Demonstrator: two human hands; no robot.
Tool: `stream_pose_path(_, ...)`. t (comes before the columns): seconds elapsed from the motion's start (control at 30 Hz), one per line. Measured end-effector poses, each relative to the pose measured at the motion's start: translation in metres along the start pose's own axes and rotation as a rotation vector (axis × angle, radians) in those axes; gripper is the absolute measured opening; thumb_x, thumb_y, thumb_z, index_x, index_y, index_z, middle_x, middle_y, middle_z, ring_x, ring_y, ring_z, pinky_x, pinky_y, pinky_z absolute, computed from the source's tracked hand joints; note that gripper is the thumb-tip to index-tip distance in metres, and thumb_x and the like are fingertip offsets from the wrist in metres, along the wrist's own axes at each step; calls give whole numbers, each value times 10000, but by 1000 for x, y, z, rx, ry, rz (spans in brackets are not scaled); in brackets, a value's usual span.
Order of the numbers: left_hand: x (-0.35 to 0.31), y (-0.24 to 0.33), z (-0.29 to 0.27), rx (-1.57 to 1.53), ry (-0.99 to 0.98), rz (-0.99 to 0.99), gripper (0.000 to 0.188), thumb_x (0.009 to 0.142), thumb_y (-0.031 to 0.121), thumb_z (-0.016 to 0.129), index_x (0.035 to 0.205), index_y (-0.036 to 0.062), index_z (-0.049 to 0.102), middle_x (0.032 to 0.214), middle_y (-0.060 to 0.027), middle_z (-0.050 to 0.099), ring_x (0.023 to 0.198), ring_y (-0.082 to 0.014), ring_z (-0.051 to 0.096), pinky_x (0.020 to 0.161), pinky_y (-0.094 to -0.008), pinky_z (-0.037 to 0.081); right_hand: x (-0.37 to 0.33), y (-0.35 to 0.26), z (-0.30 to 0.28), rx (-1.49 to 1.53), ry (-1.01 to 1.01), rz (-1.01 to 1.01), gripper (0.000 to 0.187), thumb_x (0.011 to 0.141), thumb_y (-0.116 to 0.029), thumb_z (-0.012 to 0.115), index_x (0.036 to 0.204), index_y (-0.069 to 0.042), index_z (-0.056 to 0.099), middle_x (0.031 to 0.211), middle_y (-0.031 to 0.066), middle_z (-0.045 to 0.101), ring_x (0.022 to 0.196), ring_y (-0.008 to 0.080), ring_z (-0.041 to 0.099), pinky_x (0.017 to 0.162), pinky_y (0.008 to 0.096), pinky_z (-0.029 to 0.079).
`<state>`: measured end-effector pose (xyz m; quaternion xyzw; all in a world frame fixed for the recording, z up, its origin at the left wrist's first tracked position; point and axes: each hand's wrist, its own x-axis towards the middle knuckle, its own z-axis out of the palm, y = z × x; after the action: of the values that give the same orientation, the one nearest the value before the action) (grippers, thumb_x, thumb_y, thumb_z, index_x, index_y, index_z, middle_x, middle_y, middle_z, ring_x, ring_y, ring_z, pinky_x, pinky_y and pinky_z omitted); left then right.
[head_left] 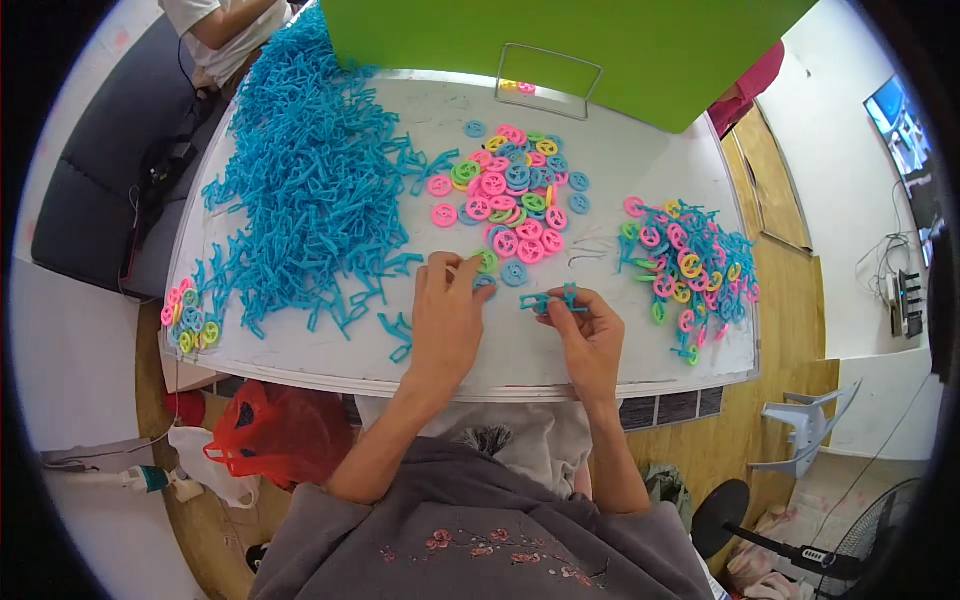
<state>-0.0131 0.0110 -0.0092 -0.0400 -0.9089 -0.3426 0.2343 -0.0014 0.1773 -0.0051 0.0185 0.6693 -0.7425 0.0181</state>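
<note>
My right hand [592,335] pinches blue forked plastic pieces [533,301] between thumb and fingers, over the table's front part. To its left, my left hand [447,315] is bent down with its fingertips closed at a small blue spoked plastic wheel [484,282]. A green wheel [487,262] lies right beside those fingertips, and another blue wheel [513,274] rests between the two hands. Beyond them spreads a loose pile of pink, blue, green and yellow wheels [505,244].
A large heap of blue forked pieces [310,180] covers the table's left side. Wheels joined with blue pieces [690,265] are piled at right. More wheels [190,318] sit at the left edge. A green panel [560,50] and wire frame [548,80] stand at the back.
</note>
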Motion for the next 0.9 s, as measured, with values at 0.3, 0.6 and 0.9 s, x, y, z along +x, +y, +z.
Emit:
stream_pose_path(0.3, -4, -10, -1, -182, -145, -146, 213, 750, -18, 667, 958, 16, 636, 860, -101, 610, 754, -231, 614, 663, -343, 492, -3, 8, -4, -22, -11, -80, 172, 815, 85, 644, 972, 43, 589, 962, 116, 643, 869, 138, 629, 782, 253, 531)
stream_pose_path(0.6, -17, -1, -22, -1055, -282, -492, 143, 908, 77, 598, 1011, -20, 621, 901, -36, 638, 778, -115, 627, 685, -264, 538, -7, 4, -1, -259, -111, -230, 230, 769, 125, 651, 968, 14, 680, 973, 99, 647, 870, 149, 619, 739, 247, 505)
stream_pose_path(0.9, -16, 6, -25, -1007, -237, -570, 98, 895, -28, 549, 979, -27, 600, 854, -44, 635, 771, -110, 614, 709, -240, 524, -10, -7, 12, -452, -143, -321, 188, 740, 28, 712, 923, -13, 711, 795, 90, 667, 744, 163, 636, 675, 282, 497)
